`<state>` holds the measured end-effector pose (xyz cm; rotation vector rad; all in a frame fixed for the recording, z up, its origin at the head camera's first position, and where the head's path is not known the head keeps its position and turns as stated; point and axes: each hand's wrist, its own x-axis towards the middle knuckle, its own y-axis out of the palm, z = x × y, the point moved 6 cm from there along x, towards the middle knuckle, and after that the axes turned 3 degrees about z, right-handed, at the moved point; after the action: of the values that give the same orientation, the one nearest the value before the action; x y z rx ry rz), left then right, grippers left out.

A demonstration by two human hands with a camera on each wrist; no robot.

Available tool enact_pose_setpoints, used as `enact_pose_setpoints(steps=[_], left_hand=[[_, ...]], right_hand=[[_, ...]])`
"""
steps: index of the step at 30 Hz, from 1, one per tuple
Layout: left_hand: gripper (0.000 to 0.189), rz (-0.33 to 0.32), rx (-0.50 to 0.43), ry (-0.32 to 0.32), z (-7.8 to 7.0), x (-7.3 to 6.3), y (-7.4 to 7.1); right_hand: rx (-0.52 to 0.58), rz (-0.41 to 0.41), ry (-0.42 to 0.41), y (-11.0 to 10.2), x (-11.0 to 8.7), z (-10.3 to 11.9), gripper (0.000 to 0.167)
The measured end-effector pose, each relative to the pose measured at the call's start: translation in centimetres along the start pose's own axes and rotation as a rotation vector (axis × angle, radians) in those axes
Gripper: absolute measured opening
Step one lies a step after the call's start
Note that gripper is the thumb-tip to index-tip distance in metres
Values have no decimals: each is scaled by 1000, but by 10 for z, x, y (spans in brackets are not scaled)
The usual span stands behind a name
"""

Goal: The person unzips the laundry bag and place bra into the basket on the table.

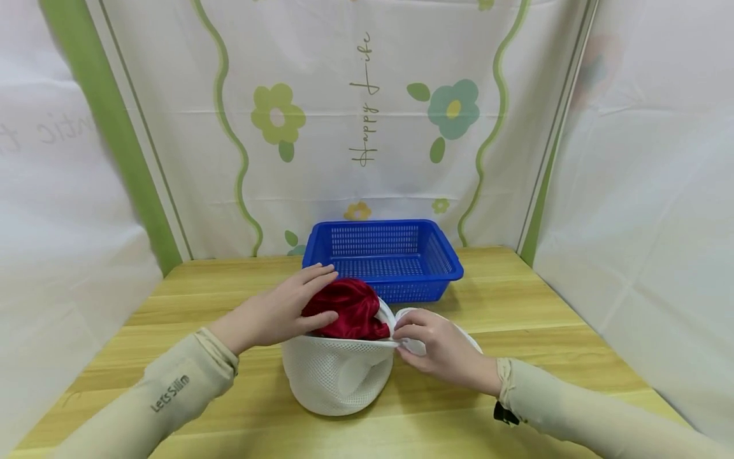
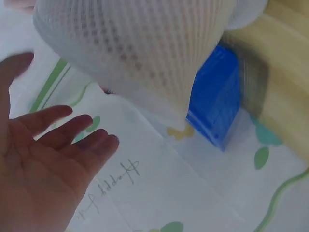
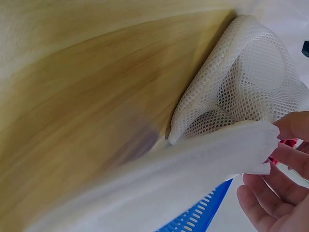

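A white mesh laundry bag (image 1: 335, 376) stands upright on the table, its mouth facing up and a shiny red cloth (image 1: 355, 309) bulging from it. My left hand (image 1: 289, 312) is at the left side of the mouth, fingers straight and thumb spread, overlapping the cloth in the head view. In the left wrist view, that palm shows with nothing in it, beside the mesh wall. My right hand (image 1: 438, 350) pinches the bag's edge between thumb and fingers at the right of the mouth. The white lid flap (image 3: 169, 179) hangs folded out to the right, partly behind this hand.
Behind the bag sits a blue plastic basket (image 1: 373, 239) with perforated walls, close to the back curtain (image 1: 367, 185). White curtains also border the wooden table (image 1: 516, 287) on the left and right. A black band (image 1: 506, 414) is on the right wrist.
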<state>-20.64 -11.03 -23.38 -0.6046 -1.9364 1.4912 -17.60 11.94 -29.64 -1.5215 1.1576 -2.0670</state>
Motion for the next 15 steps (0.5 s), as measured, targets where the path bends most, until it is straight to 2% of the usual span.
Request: enact_pose_setpoints(steps=[5, 10, 15], left_hand=[[77, 127, 66, 71, -3, 18, 2], [82, 235, 89, 90, -1, 35, 15], [88, 284, 93, 164, -4, 44, 28]], right_hand=[[-3, 20, -4, 1, 0, -2, 17], [-10, 47, -1, 4, 1, -3, 18], [-9, 59, -12, 5, 1, -1, 18]])
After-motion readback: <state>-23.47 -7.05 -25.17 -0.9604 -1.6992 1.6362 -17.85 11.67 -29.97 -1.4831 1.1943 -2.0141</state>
